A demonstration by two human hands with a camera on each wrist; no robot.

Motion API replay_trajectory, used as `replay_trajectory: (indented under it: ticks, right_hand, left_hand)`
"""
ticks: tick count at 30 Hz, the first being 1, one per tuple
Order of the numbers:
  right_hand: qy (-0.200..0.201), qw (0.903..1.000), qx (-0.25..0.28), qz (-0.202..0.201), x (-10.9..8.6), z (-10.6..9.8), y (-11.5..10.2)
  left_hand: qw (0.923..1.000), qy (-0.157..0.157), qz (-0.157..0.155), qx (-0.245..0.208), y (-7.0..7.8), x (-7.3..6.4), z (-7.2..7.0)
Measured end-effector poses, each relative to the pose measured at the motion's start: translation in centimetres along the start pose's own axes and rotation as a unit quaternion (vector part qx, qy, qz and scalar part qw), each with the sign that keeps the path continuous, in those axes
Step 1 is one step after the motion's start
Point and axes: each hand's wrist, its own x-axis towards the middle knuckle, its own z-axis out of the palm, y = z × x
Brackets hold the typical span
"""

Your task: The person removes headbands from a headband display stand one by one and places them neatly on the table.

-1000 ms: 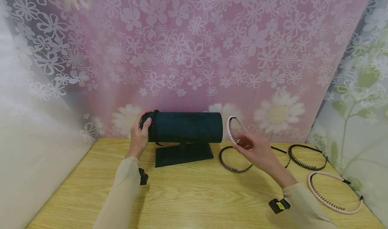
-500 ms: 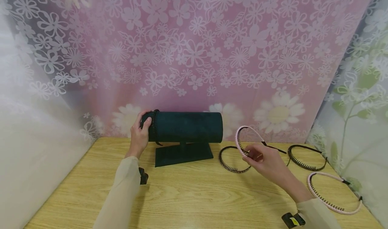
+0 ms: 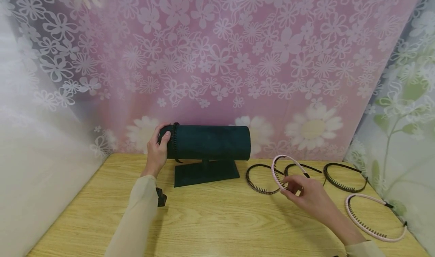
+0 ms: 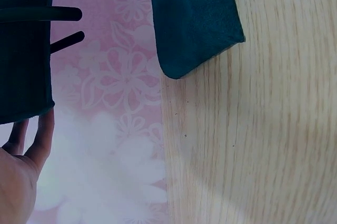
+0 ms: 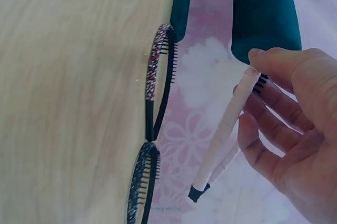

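Observation:
A dark green headband stand (image 3: 210,141), a horizontal roll on a flat base, stands at the back of the table. My left hand (image 3: 158,149) grips the roll's left end, thumb in front; in the left wrist view its fingers (image 4: 42,137) touch the end. Just right of that thumb, a black toothed headband (image 3: 175,141) sits round the roll, its two tips (image 4: 71,13) sticking out below. My right hand (image 3: 309,196) pinches a pale pink toothed headband (image 3: 276,172) between thumb and fingers, raised in front of the other headbands. In the right wrist view the pink headband (image 5: 226,124) shows its black-tipped ends.
On the right of the wooden table (image 3: 217,219) lie a speckled headband (image 3: 259,189), a dark one (image 3: 306,167) partly behind my right hand, another dark one (image 3: 340,185) and a second pink one (image 3: 368,230). A pink floral cloth (image 3: 217,60) hangs behind.
My right hand has moved right and down, away from the stand, with the pink headband in it. My left hand has stayed on the roll's end.

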Motion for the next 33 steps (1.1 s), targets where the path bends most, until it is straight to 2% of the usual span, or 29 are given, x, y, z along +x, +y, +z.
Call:
replay_trajectory:
  ticks: [7,12,21,28,33]
  right_hand:
    - [0.014,0.9998,-0.009,-0.006,-1.8,-0.1,0.7]
    - [0.003,0.9998,-0.014,0.011,-3.0,-0.4,1.0]
    - [-0.026,0.9989,-0.012,0.038,-4.6,-0.6,1.3]
    - [-0.023,0.9997,-0.010,-0.004,-5.7,-0.5,2.0]
    - [-0.043,0.9990,0.006,-0.014,-6.5,-0.7,2.6]
  left_hand:
    - [1.0000,0.001,0.002,0.001,-0.1,0.1,0.0]
    - [1.0000,0.001,-0.005,0.004,-0.2,0.2,0.1]
    - [1.0000,-0.001,0.001,-0.002,-0.3,0.1,-0.1]
    - [1.0000,-0.001,0.001,-0.003,-0.3,0.2,0.0]
    - [1.0000,-0.001,0.001,-0.005,-0.3,0.2,0.0]
